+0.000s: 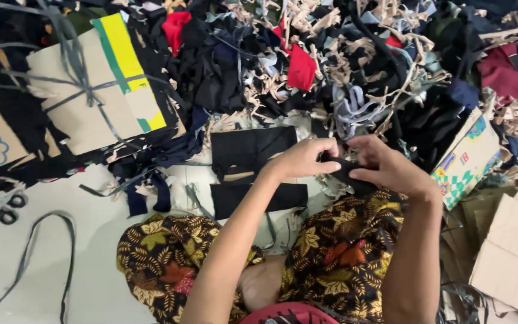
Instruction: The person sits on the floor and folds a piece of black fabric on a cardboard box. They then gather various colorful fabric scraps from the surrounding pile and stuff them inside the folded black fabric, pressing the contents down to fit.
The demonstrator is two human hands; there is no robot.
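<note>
Both hands meet over a small black cloth piece (346, 169), held just above the person's patterned lap (337, 240). The left hand (304, 159) pinches its near edge with fingers pressed together; the right hand (388, 168) grips the other side, fingers curled over it. Just left of the cloth piece, two flat black panels (250, 150) lie on the pale floor (49, 252). Beyond the cloth piece spreads a scrap pile (331, 60) of black, red and beige. Far left of it sits a strapped cardboard box (85, 90); right of it, loose cardboard sheets (511, 252).
</note>
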